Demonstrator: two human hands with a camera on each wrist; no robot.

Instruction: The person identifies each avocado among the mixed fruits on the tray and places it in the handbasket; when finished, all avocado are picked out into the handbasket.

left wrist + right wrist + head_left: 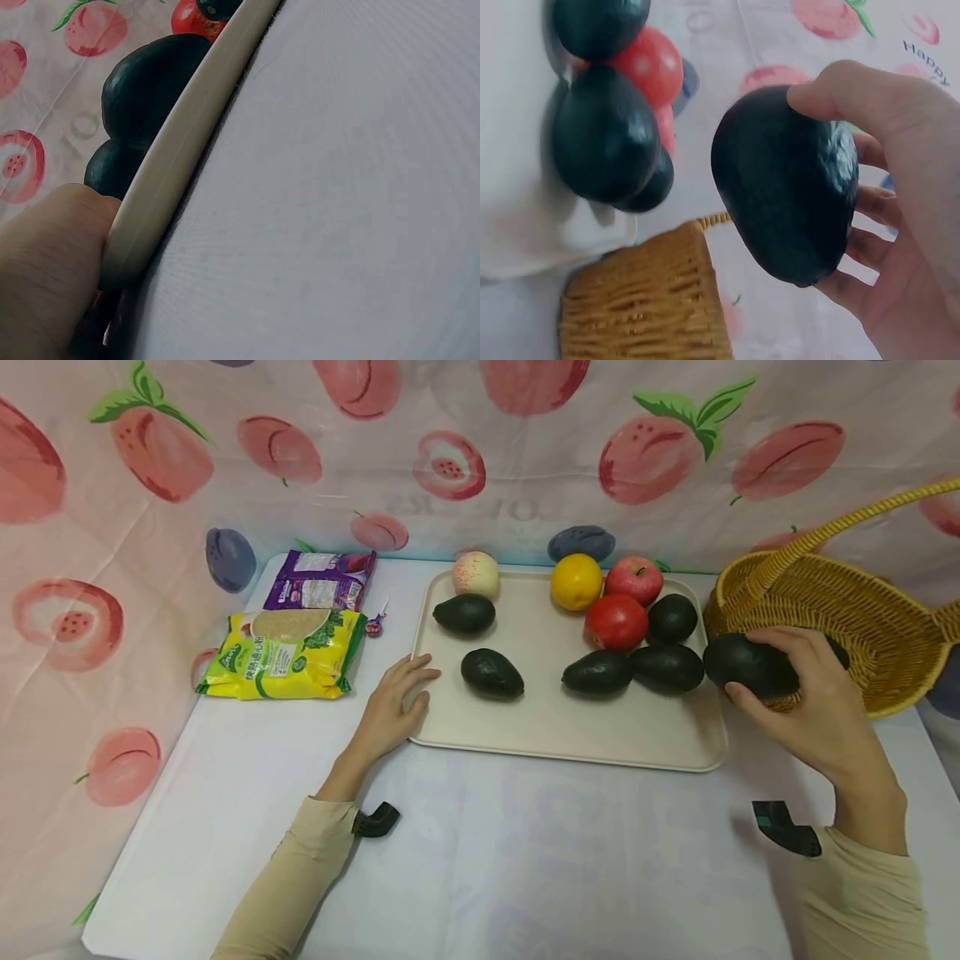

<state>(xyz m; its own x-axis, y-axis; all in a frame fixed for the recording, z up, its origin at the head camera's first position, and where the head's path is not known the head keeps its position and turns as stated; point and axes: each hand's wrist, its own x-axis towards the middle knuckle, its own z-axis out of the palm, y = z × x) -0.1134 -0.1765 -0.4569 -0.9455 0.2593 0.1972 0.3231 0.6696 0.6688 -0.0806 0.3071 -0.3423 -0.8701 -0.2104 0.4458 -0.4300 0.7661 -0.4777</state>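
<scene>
My right hand (821,706) grips a dark green avocado (784,187), thumb on one side and fingers around the other. In the head view this avocado is between the beige tray's (525,739) right edge and the yellow wicker basket (900,681), overlapping the basket's rim. Another dark rounded surface shows just past the fingers. My left hand (392,706) rests over the tray's left edge, its fingers fairly straight on the rim. Near it lie two avocados (492,674). Several more avocados (667,668) cluster at the tray's right side.
A pale peach (476,574), an orange (577,582), a red apple (634,579) and a round red fruit (616,622) sit on the tray. Left of it lie a yellow packet (281,656), purple packets (321,580) and a lollipop (375,626). The basket's handle (847,527) arches high.
</scene>
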